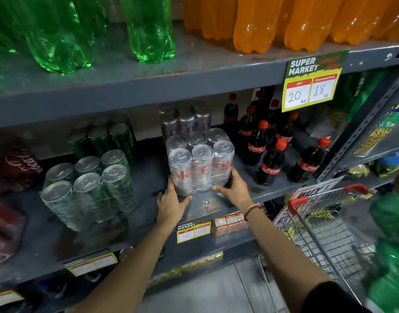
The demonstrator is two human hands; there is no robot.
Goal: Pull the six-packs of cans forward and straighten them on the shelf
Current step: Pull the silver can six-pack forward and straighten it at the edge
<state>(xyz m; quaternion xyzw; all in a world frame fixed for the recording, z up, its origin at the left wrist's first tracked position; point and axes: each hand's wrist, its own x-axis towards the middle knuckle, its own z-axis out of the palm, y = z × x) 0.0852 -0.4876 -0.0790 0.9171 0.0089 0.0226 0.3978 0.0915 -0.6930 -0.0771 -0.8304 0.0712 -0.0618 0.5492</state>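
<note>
A shrink-wrapped six-pack of silver cans (199, 162) with red lettering stands on the grey middle shelf (149, 177), a little back from the front edge. My left hand (171, 203) grips its lower left corner and my right hand (235, 188) grips its lower right side. A second silver six-pack (185, 119) stands behind it. To the left, a six-pack of green cans (90, 188) sits near the front, turned at an angle, with another green six-pack (101, 137) behind it.
Cola bottles (270, 154) with red caps stand right of the silver pack. Red cola packs (13, 161) sit at the far left. Green and orange bottles fill the shelf above. A price sign (311, 82) hangs from it. A wire shopping cart (325, 222) is at my right.
</note>
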